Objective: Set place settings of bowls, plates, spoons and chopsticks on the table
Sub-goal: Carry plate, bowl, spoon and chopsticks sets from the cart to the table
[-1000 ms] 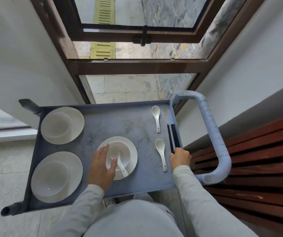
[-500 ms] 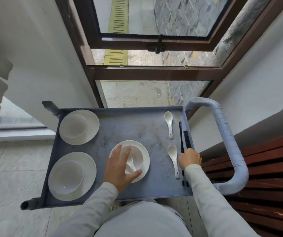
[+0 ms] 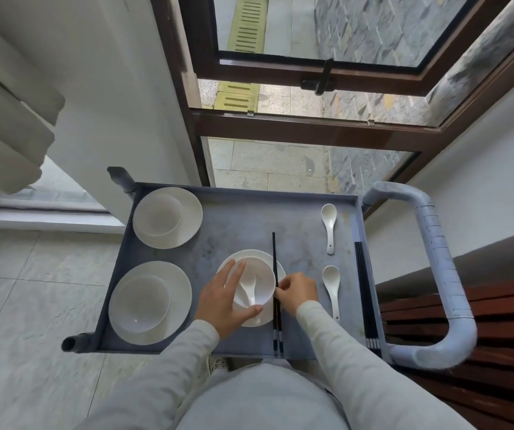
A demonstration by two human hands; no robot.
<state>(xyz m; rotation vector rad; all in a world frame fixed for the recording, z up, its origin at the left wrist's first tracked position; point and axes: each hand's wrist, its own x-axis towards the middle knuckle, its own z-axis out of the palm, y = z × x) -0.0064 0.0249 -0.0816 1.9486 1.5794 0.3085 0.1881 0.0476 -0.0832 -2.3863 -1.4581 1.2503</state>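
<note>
Cart tray [image 3: 234, 231] carries the whole stock; no desk is in view, so I judge that this setting is being assembled on the cart.

Two plates on the left side, far plate [image 3: 187, 231] and near plate [image 3: 179, 308], each hold one bowl and nothing else. Middle plate [image 3: 251, 254] sits nearest me and carries the middle bowl [image 3: 262, 274].

Left grip [image 3: 221, 302]: fingers spread along the bowl's left wall, thumb under its near edge, so the bowl is bracketed and lightly held. Purpose, as I judge it, is to keep bowl and plate from sliding while the other hand works beside them.

Right grip [image 3: 299, 293]: closed in a fingertip pinch on the chopstick pair [image 3: 274, 252], about midway along. The pair runs front to back along the right rim of the bowl, over the plate's right edge. Tips point away from me; banded ends reach the tray's near lip. Whether the sticks rest on the plate I cannot tell.

Spare chopsticks [image 3: 364, 290] lie along the tray's right wall, well apart from my pinch.

Bowl spoon [image 3: 249, 290] lies inside the middle bowl. Far spoon [image 3: 329, 225] and near spoon [image 3: 333, 290] lie loose between the setting and the spare chopsticks.
</note>
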